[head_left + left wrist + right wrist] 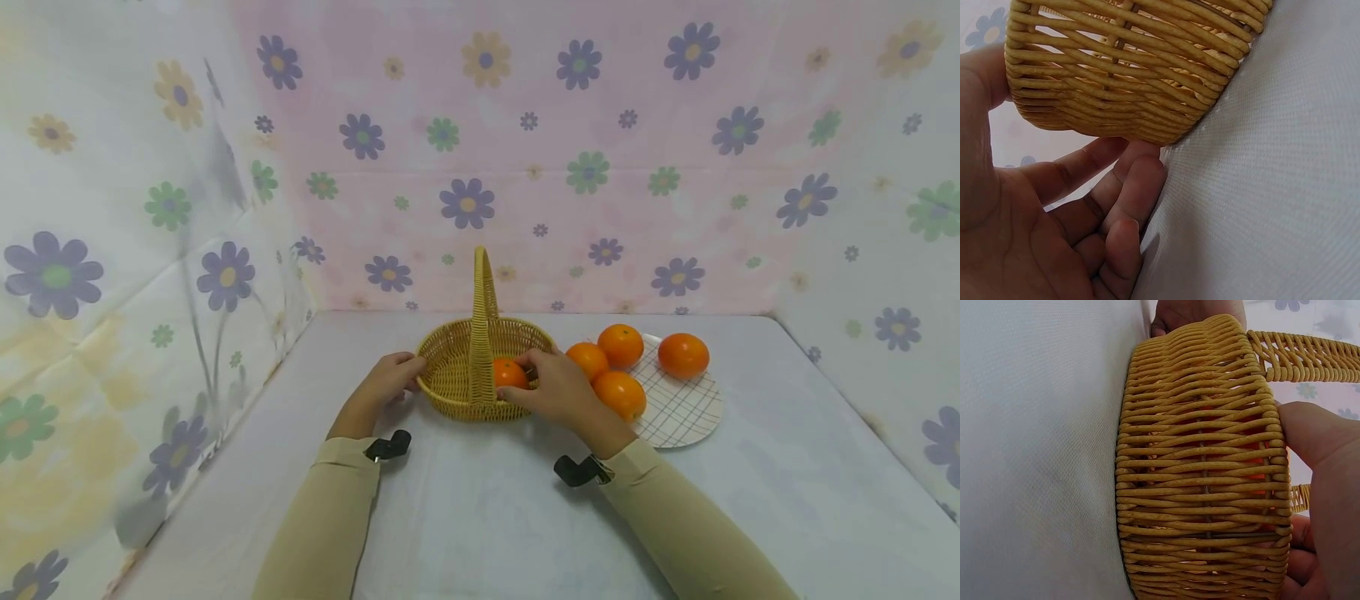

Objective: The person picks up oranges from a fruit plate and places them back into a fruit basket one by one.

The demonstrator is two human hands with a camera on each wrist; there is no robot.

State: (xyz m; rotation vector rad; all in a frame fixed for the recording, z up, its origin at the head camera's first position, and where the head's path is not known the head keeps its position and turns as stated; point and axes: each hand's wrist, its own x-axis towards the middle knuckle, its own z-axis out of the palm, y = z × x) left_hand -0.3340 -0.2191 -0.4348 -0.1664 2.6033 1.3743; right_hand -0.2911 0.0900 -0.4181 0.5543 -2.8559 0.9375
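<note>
A yellow wicker basket (pixel 450 398) with a tall arched handle stands in the middle of the table. My left hand (pixel 386 382) holds its left end; in the left wrist view the thumb lies against the basket's side and the curled fingers reach its bottom edge. Inside the basket's right half is an orange (pixel 508 372), and my right hand (pixel 561 390) grips it between thumb and fingers. From the right wrist, the basket's woven wall (pixel 1204 469) covers most of that orange, which shows only through the gaps.
Right of the basket lies a white plate with a grid pattern (pixel 678 417). Several more oranges are on or beside it, one orange (pixel 683 356) apart from the clustered ones (pixel 619 395). A white cloth covers the table (pixel 465 517); flowered curtains (pixel 525 167) hang behind and at both sides.
</note>
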